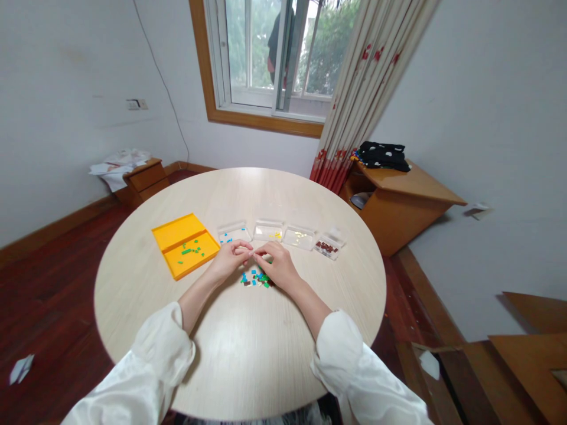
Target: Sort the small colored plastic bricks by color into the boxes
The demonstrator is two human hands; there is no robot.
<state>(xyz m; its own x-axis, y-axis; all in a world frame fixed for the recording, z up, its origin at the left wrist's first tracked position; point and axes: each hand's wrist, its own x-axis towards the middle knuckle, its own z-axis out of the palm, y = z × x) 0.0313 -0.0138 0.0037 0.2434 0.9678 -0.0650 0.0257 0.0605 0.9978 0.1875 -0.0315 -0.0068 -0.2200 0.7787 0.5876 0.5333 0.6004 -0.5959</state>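
Observation:
My left hand (pixel 230 258) and my right hand (pixel 277 262) meet fingertip to fingertip over the middle of the round table, both with fingers pinched. Whatever is between the fingertips is too small to make out. Just below them lies a loose pile of small building bricks (pixel 254 278) in blue, green, brown and white, partly hidden by my right hand. Left of my hands, an open orange case (pixel 178 229) holds several green bricks (pixel 190 250). Behind my hands stand clear trays: one with blue bricks (pixel 227 236), one with yellow bricks (pixel 276 235), one with pale yellow bricks (pixel 300 237), one with brown bricks (pixel 326 247).
The round pale wood table (pixel 248 354) has its near edge close to my body. A wooden cabinet (pixel 398 195) with folded black cloth (pixel 384 156) stands at the right. Papers (pixel 121 162) lie on a low wooden stand at the left. A curtain (pixel 358 88) hangs by the window.

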